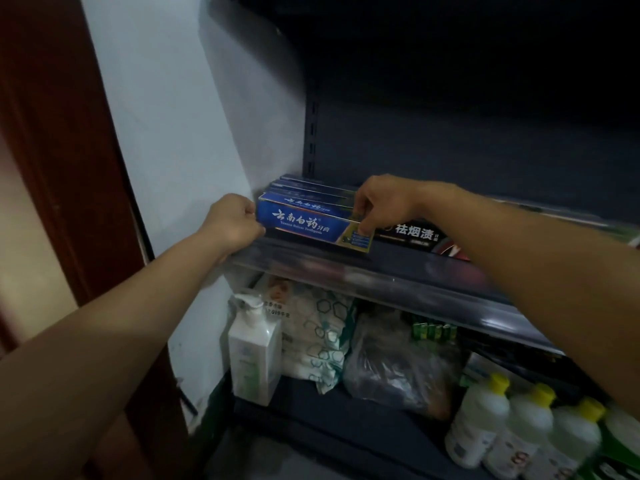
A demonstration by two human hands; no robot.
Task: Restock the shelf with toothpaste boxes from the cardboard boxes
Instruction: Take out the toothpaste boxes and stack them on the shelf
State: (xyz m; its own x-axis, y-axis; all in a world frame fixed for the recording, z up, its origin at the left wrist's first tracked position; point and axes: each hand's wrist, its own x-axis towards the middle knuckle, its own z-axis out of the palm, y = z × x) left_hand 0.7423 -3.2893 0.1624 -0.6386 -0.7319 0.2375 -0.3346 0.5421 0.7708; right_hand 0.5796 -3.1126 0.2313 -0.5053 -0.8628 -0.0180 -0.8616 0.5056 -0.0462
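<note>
Several blue toothpaste boxes point(304, 220) stand on edge in a row at the left end of the dark shelf point(346, 268). My right hand point(381, 202) pinches the right end of the front blue box with thumb and fingers. Curled into a fist, my left hand point(232, 223) presses against the left end of the same box at the shelf's corner. A black toothpaste box point(415, 235) lies to the right of the blue ones. No cardboard box is in view.
A white wall point(166, 133) borders the shelf on the left. On the lower shelf stand a white pump bottle point(252, 355), wipe packs point(318, 334), a grey plastic bag point(391, 368) and several yellow-capped white bottles point(519, 431). A clear price strip point(398, 282) runs along the shelf's front.
</note>
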